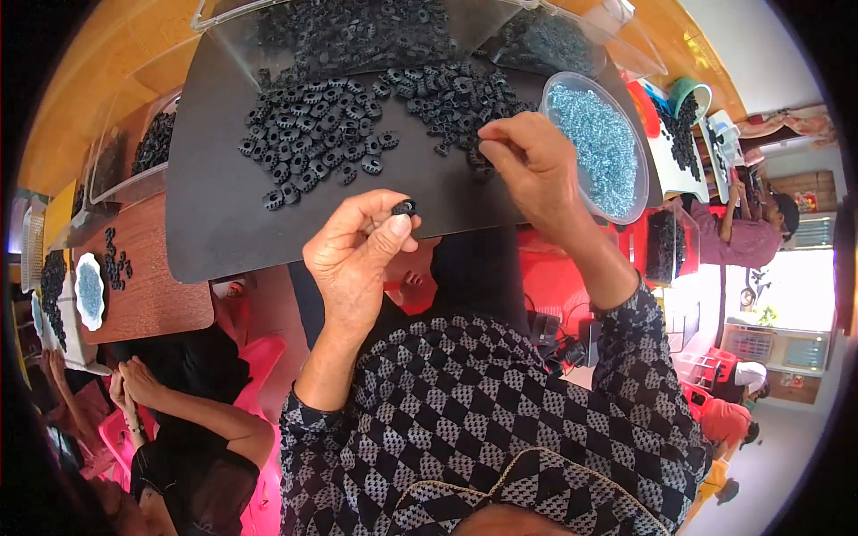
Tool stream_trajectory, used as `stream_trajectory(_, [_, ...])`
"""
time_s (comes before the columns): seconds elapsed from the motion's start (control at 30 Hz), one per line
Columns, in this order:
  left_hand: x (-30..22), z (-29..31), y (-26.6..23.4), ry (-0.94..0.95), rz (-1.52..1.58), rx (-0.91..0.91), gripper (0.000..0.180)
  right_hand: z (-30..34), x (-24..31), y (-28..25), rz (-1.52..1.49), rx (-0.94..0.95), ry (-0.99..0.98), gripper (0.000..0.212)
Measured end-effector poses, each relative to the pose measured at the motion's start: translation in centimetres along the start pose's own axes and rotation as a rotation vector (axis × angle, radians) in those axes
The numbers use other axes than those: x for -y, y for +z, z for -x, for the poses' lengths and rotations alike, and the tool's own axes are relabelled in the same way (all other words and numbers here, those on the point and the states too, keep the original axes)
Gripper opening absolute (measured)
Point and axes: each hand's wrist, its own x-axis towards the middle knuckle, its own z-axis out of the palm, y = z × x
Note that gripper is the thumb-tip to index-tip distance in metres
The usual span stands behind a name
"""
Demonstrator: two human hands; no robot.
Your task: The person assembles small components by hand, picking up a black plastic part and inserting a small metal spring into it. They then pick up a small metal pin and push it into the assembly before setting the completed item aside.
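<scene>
My left hand [353, 246] pinches a small black plastic part [405, 207] between thumb and fingers, just off the table's near edge. My right hand [534, 161] is raised over the table with thumb and forefinger pressed together; whatever they hold, if anything, is too small to make out. Beside it on the right stands a clear round bowl [637, 183] full of tiny shiny pale-blue pieces. Two loose piles of black plastic parts lie on the dark tabletop [210, 214]: slotted oval ones [313, 129] at the left, smaller-looking ones [456, 98] behind my right hand.
A large clear bin [237, 54] of black parts stands along the table's far edge. At left, a brown table [170, 299] carries a white dish [89, 290] of blue pieces, with a person's clasped hands [134, 384] near it. Other people sit farther right.
</scene>
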Motion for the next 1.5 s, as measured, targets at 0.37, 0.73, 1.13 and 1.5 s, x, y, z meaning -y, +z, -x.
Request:
stream_trajectory(0.37, [0.4, 0.1, 0.0, -0.002, -0.044, 0.000, 0.017, -0.8, -1.1, 2.8, 0.490, 0.157, -0.443, 0.009])
stream_trajectory(0.73, [0.2, 0.1, 0.1, -0.029, 0.007, -0.039, 0.017, 0.2, 1.2, 2.0, 0.122, 0.222, -0.322, 0.009])
stream_trajectory(1.13, [0.5, 0.3, 1.6, 0.042, 0.026, -0.119, 0.017, 1.1, 4.9, 1.7, -0.168, 0.332, -0.127, 0.012])
stream_trajectory(1.5, [0.1, 0.9, 1.9, 0.043, 0.171, -0.154, 0.019, 2.2, 5.7, 2.0, -0.274, 0.335, 0.052, 0.021])
